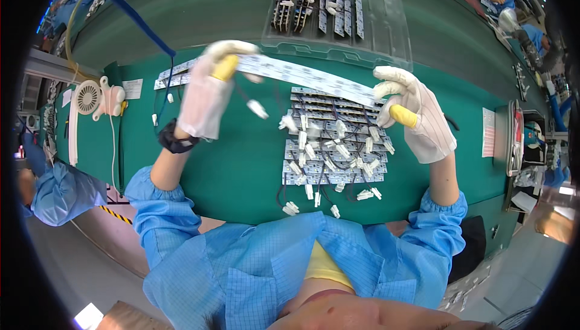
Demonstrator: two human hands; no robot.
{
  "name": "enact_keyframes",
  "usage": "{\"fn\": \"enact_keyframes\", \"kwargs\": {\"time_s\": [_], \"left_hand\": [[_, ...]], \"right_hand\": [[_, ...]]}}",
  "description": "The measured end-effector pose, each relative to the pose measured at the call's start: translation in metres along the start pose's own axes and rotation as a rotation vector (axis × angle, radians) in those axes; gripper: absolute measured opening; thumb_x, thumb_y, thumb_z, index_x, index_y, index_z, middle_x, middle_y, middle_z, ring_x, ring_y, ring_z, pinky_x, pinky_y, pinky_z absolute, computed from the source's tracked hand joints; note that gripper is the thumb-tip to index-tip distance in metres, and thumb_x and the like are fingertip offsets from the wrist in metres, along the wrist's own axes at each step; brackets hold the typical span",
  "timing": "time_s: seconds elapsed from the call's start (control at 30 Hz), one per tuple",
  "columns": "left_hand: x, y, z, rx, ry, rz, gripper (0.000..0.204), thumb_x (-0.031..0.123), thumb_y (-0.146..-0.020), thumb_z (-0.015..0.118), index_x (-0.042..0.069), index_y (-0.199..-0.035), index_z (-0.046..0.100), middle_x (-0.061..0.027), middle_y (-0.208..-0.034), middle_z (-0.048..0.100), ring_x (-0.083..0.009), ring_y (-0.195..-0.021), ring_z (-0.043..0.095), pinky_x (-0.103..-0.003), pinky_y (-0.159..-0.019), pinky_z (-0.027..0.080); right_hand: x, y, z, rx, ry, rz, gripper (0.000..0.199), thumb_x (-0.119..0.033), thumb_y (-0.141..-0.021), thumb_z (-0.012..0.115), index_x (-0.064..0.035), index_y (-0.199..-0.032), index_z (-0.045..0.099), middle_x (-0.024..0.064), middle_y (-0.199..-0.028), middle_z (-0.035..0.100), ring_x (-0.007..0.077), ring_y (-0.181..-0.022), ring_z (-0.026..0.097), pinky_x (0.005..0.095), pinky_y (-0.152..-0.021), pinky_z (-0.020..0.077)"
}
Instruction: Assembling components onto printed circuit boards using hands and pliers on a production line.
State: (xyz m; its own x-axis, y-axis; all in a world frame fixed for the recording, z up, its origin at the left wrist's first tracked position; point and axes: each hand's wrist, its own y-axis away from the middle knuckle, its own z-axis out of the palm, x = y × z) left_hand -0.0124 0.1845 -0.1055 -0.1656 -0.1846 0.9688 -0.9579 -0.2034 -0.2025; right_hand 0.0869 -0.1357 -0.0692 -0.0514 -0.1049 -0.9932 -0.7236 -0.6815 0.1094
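Note:
My left hand (208,97), in a white glove with a yellow thumb cover, grips a long white circuit-board strip (302,75) near its left part. My right hand (418,115), gloved the same way, pinches the strip's right end. Held above the green bench, the strip slants down to the right and is slightly blurred. A white connector (258,109) hangs on a wire near my left hand. Below the strip lies a stack of similar circuit boards (293,176) in rows, with dark wires and several white connectors on top. More strips (175,79) lie behind my left hand.
A clear plastic tray (386,22) at the back holds upright boards and connectors. At left stand a small pink fan (90,97) and a paper sheet (132,89). A blue hose (130,10) crosses the upper left. A co-worker's sleeve (69,194) shows at far left.

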Motion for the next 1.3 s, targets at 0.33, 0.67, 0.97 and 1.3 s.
{"fn": "enact_keyframes", "kwargs": {"time_s": [0.33,0.67,0.97,1.3], "left_hand": [[-0.079,0.013,-0.182,0.337,-1.059,-0.022,0.028,0.000,-0.087,0.047,0.006,-0.109,0.063,-0.0055,-0.107,0.065,-0.0167,-0.102,0.059,-0.027,-0.090,0.043],[-0.037,0.009,-0.098,-0.170,-1.179,0.075,0.073,0.029,-0.065,0.078,0.010,-0.130,0.049,-0.0126,-0.124,0.052,-0.0347,-0.115,0.048,-0.041,-0.101,0.036],[0.012,0.001,-0.041,-0.131,-0.778,0.195,0.053,0.043,-0.082,0.065,0.012,-0.123,0.055,-0.0127,-0.126,0.055,-0.0340,-0.128,0.042,-0.044,-0.108,0.030],[0.001,0.024,0.037,-0.220,0.245,-0.081,0.083,0.060,-0.089,0.049,0.003,-0.144,0.025,-0.0175,-0.142,0.038,-0.0281,-0.130,0.040,-0.041,-0.106,0.033]], "right_hand": [[0.007,-0.006,-0.014,-0.032,-0.036,0.006,0.041,-0.022,-0.090,0.060,-0.0003,-0.124,0.050,0.0049,-0.096,0.062,0.0126,-0.078,0.060,0.0259,-0.072,0.0493],[0.010,-0.005,-0.018,-0.067,0.002,0.011,0.039,-0.020,-0.090,0.061,-0.0007,-0.122,0.052,0.0068,-0.099,0.063,0.0145,-0.082,0.061,0.0267,-0.075,0.0495],[0.050,-0.017,-0.018,-0.011,1.562,-0.133,0.035,-0.008,-0.076,0.068,-0.0082,-0.110,0.058,0.0084,-0.130,0.049,0.0319,-0.129,0.037,0.0451,-0.100,0.0369],[0.004,0.009,-0.020,0.160,0.450,-0.292,0.024,-0.009,-0.076,0.073,-0.0045,-0.095,0.058,0.0112,-0.105,0.062,0.0171,-0.090,0.059,0.0284,-0.071,0.0505]]}}
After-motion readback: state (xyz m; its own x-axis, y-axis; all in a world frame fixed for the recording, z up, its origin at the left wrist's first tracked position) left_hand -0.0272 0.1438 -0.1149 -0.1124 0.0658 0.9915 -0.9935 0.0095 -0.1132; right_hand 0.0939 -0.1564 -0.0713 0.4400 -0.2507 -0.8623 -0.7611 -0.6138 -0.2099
